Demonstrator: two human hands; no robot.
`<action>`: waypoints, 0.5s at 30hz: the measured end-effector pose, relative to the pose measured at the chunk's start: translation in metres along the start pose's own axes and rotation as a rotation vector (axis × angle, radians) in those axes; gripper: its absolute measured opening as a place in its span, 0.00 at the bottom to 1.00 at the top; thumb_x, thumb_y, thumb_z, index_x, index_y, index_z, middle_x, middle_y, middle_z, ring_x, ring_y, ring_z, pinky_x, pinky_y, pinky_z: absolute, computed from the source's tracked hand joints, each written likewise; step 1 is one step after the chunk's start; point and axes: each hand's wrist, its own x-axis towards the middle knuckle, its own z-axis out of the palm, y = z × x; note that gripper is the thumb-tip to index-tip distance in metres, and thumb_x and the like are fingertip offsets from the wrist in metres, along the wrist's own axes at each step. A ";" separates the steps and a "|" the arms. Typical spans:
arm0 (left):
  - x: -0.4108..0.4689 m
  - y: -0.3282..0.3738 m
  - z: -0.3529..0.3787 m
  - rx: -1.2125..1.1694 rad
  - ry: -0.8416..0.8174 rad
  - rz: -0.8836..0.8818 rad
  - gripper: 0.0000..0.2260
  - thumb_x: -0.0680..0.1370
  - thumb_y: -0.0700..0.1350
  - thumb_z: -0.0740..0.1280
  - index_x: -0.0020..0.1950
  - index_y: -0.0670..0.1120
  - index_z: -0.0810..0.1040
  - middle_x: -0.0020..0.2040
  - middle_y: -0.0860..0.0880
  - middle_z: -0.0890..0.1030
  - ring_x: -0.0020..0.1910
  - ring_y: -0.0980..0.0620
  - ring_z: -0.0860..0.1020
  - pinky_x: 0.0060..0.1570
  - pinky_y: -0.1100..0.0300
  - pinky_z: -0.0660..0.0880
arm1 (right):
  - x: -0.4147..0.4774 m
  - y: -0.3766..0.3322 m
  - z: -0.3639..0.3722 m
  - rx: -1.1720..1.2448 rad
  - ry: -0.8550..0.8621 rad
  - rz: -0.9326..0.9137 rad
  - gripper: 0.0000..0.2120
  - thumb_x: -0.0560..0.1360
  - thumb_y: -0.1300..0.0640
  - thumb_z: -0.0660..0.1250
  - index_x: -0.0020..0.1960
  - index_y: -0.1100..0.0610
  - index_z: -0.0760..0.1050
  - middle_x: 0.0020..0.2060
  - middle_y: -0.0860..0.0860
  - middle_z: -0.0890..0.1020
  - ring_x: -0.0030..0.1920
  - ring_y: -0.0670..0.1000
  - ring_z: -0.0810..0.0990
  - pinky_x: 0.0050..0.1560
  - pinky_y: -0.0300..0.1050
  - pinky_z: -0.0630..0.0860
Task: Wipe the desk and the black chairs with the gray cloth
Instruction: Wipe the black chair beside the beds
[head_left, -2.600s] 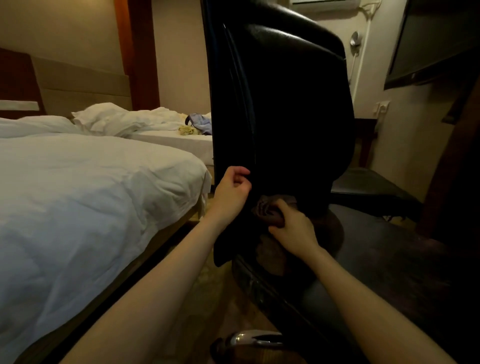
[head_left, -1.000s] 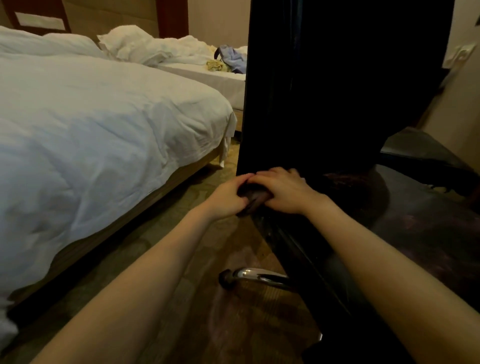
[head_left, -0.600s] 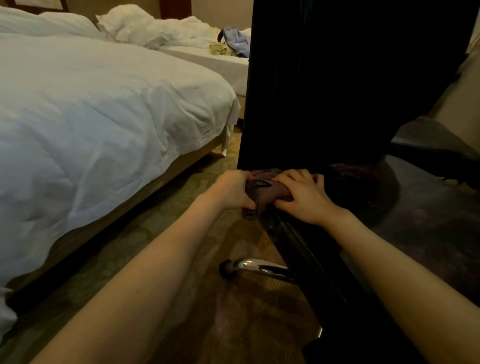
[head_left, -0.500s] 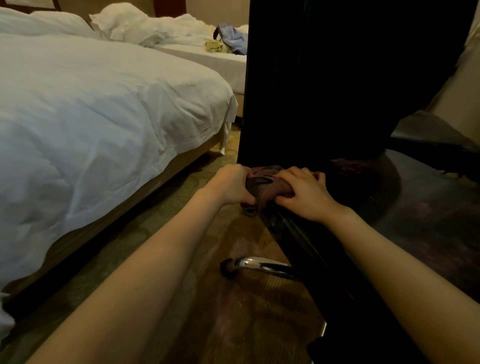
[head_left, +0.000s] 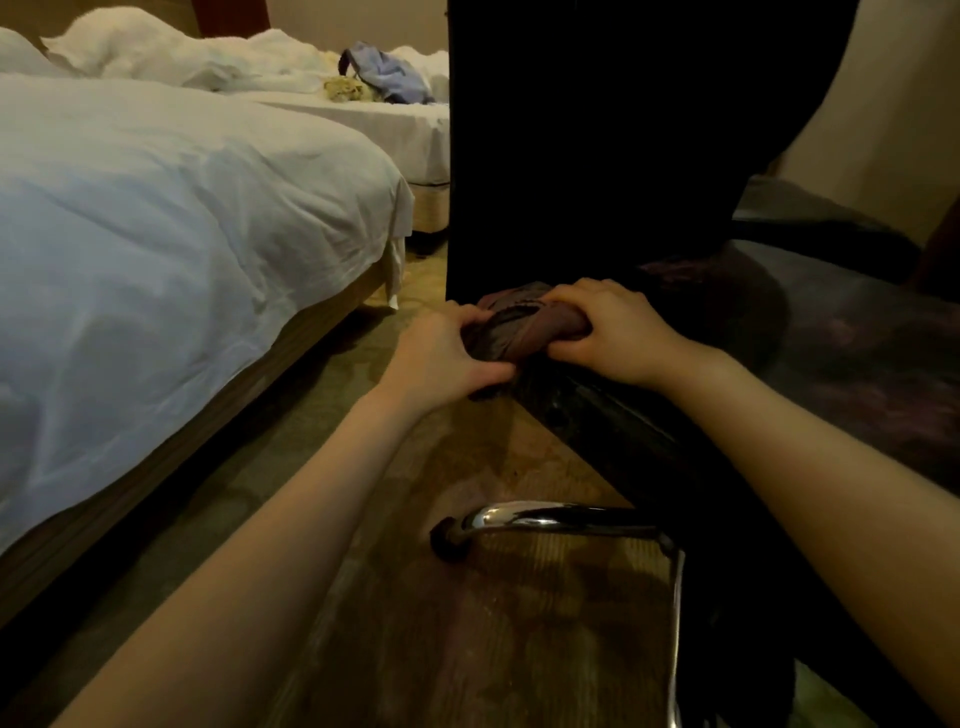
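White bedding covers the bed (head_left: 182, 208) at far left; the second bed (head_left: 415, 130) behind it carries a blue garment (head_left: 387, 73). At centre, the left hand (head_left: 441, 358) has its grip closed, fingers and thumb curled round the left end of the gray cloth (head_left: 524, 327). The cloth is bunched at the seat edge of the black chair (head_left: 597, 130), at the foot of the backrest. The right hand (head_left: 613, 332) has its grip closed over the cloth's right end. A chrome leg (head_left: 545, 517) stands below on the carpet (head_left: 441, 623).
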 end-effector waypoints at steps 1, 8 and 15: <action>-0.003 -0.003 0.004 -0.054 0.029 -0.008 0.25 0.65 0.49 0.76 0.61 0.47 0.78 0.51 0.47 0.80 0.49 0.49 0.79 0.47 0.56 0.76 | -0.003 -0.004 0.000 -0.029 0.008 0.008 0.24 0.72 0.49 0.68 0.67 0.49 0.70 0.62 0.53 0.73 0.65 0.56 0.68 0.63 0.52 0.63; -0.043 -0.021 0.040 -0.171 0.175 0.068 0.26 0.63 0.42 0.78 0.59 0.41 0.78 0.51 0.45 0.79 0.50 0.51 0.76 0.49 0.68 0.69 | -0.047 -0.048 0.012 -0.361 0.030 -0.013 0.25 0.72 0.49 0.68 0.68 0.51 0.69 0.64 0.56 0.70 0.64 0.60 0.66 0.62 0.55 0.62; -0.072 -0.029 0.065 -0.219 0.186 0.093 0.17 0.71 0.38 0.72 0.60 0.42 0.78 0.51 0.47 0.78 0.48 0.49 0.78 0.46 0.71 0.68 | -0.078 -0.064 0.049 -0.707 0.259 -0.167 0.15 0.70 0.60 0.59 0.49 0.56 0.83 0.50 0.61 0.83 0.50 0.59 0.82 0.54 0.56 0.70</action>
